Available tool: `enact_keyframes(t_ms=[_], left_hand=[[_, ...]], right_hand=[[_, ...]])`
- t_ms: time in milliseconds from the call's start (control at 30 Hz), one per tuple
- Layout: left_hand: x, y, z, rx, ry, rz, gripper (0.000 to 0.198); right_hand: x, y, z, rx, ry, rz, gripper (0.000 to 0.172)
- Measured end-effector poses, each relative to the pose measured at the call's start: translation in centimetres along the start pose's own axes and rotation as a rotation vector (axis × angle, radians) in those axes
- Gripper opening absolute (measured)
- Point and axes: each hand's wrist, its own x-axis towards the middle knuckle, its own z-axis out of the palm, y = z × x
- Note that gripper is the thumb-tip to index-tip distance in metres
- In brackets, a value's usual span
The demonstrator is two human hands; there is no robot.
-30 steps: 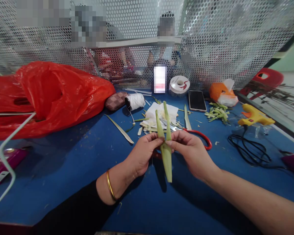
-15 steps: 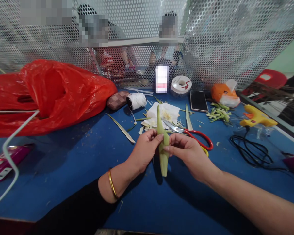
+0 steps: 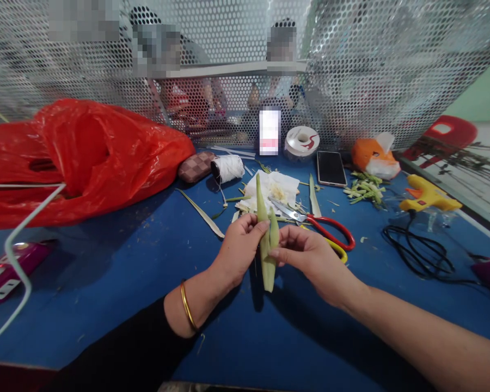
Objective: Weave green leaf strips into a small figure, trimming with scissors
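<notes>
A pale green corn husk [image 3: 267, 267] stands lengthwise between my two hands above the blue table, its upper end parted into two pointed tips. My left hand [image 3: 240, 245] pinches its left side between thumb and fingers; a gold bangle circles that wrist. On the right edge, near the shorter tip, my right hand [image 3: 306, 253] grips with thumb and forefinger. Just beyond my fingers, scissors [image 3: 326, 223] with red and yellow handles lie with their blades toward a white tissue [image 3: 253, 188], which bears pale scraps.
A red plastic bag [image 3: 106, 158] fills the left side. Behind the scraps are a thread spool [image 3: 230, 168], a ribbon roll [image 3: 302, 142] and a phone [image 3: 331, 168]. At right lies a yellow glue gun [image 3: 427, 194] with its black cord. A perforated metal screen [image 3: 237, 32] closes the back.
The husk's upper part has parted, so a second, shorter tip now shows beside the long one. The husk and both hands have shifted slightly left.
</notes>
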Motion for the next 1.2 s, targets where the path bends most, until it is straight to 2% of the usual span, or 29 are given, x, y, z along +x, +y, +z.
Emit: enact_keyframes(t_ms=[100, 267, 400, 533, 900, 1067, 1200], left_hand=[[-0.08, 0.21, -0.01, -0.065, -0.034, -0.064, 0.022], [-0.48, 0.72, 0.16, -0.194, -0.210, -0.200, 0.025], [-0.51, 0.62, 0.19, -0.187, -0.161, -0.193, 0.022], [-0.40, 0.44, 0.14, -0.146, -0.143, -0.162, 0.027], [-0.20, -0.18, 0.08, -0.123, -0.088, -0.150, 0.023], [-0.06, -0.09, 0.01, -0.078, -0.039, -0.061, 0.023], [-0.13, 0.25, 0.06, -0.083, -0.069, -0.067, 0.026]], right_hand=[[0.09, 0.12, -0.14, -0.008, 0.050, -0.028, 0.019], [0.48, -0.03, -0.65, -0.007, 0.152, -0.115, 0.019], [0.60, -0.20, -0.63, -0.006, 0.126, -0.099, 0.018], [0.55, -0.12, -0.47, 0.011, 0.113, -0.074, 0.016], [0.21, -0.34, -0.56, -0.055, 0.105, -0.194, 0.023], [0.23, 0.05, -0.31, 0.005, 0.021, -0.053, 0.028], [0.39, 0.25, -0.48, 0.035, 0.045, -0.036, 0.026]])
